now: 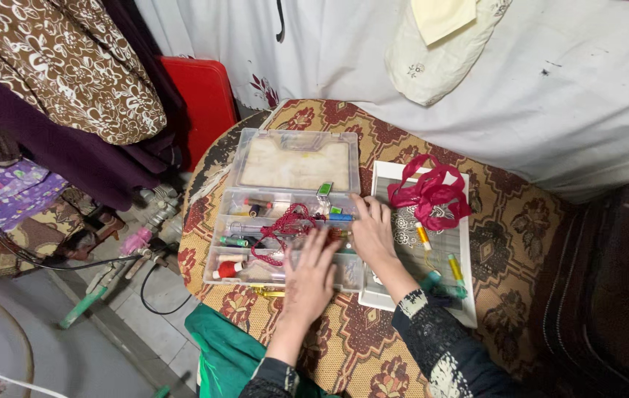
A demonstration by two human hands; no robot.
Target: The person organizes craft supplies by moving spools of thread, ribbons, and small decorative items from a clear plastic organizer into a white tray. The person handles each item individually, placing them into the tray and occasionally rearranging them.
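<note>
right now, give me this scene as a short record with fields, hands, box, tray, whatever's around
surface: round table under a patterned brown and cream cloth
left hand: left hand flat, fingers spread, over the front compartments of the box
right hand: right hand resting on the box's right edge, beside the tray
box: clear plastic organiser box, lid open, holding thread spools and a red cord
tray: white tray to the right, holding a pink ribbon and thread spools
near front edge: green cloth
behind: red case, hanging floral fabric
</note>
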